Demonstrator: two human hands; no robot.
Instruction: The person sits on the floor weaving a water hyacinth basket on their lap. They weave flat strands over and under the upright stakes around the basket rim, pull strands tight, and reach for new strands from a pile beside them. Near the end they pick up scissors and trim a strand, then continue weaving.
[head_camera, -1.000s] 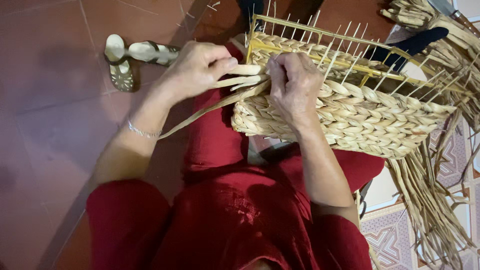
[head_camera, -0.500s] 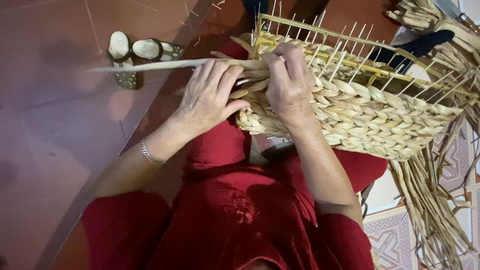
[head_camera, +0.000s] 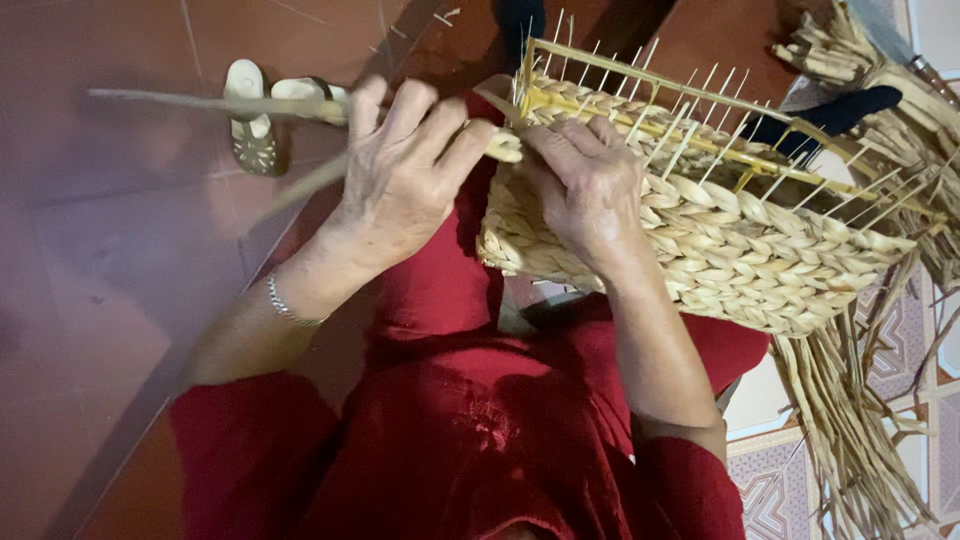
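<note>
A half-woven basket (head_camera: 740, 250) of pale plaited straw lies on its side across the lap of a person in red clothing (head_camera: 470, 440), its wire frame (head_camera: 690, 110) of thin yellow uprights still bare along the upper edge. The left hand (head_camera: 405, 180) sits just beside the basket's left end, fingers curled narrow around a flat straw strand (head_camera: 215, 105) (the strand runs off to the left over the floor, blurred along its far part). A thin silver bracelet (head_camera: 285, 305) circles that wrist. The right hand (head_camera: 585, 190) lies palm-down on the woven wall at the same end, fingers bent and pressing the plait near the frame's corner; whether it pinches a strand of its own cannot be told, since the fingertips are tucked against the weave.

On the reddish tiled floor (head_camera: 110, 300), beyond the left hand, lies a pair of light-coloured sandals (head_camera: 255, 120), touching each other. To the right of the basket a loose bundle of dry straw strands (head_camera: 850, 420) hangs down over patterned tiles (head_camera: 790, 480), and more straw is heaped at the top right corner (head_camera: 850, 60). A dark blue object (head_camera: 830, 112) shows behind the frame's uprights, too hidden to identify.
</note>
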